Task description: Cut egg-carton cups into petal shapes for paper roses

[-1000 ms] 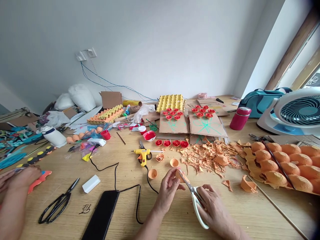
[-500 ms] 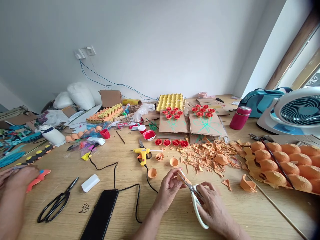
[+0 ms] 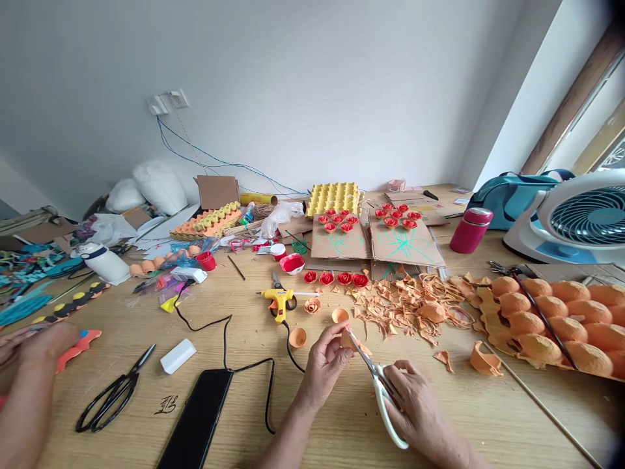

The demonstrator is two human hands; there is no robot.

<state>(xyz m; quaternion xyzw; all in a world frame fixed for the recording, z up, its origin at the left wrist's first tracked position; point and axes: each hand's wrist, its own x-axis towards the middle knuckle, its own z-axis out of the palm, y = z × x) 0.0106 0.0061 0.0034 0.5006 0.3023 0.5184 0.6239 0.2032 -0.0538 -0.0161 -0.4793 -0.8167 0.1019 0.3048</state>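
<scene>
Between the thumb and fingers of my left hand (image 3: 328,359) is an orange egg carton cup (image 3: 347,339), held up off the table. My right hand (image 3: 415,405) grips white-handled scissors (image 3: 385,398), and their blades lie across the cup's edge. Just beyond my left hand sits another cut cup (image 3: 340,316), with one more loose cup (image 3: 298,337) to its left. A rolled orange paper rose (image 3: 312,305) lies near the yellow glue gun (image 3: 278,303). Orange carton scraps (image 3: 405,303) are heaped beyond my right hand.
An orange egg tray (image 3: 551,319) fills the right side, near a fan (image 3: 576,218) and a pink flask (image 3: 471,230). Black scissors (image 3: 114,391) and a phone (image 3: 198,417) lie left. Another person's hands (image 3: 43,348) work at the far left. Red roses stand on cardboard (image 3: 407,244).
My left hand and the cup have shifted slightly, and the cup is turned a little differently against the blades. My right hand has barely moved. The view has drifted slightly.
</scene>
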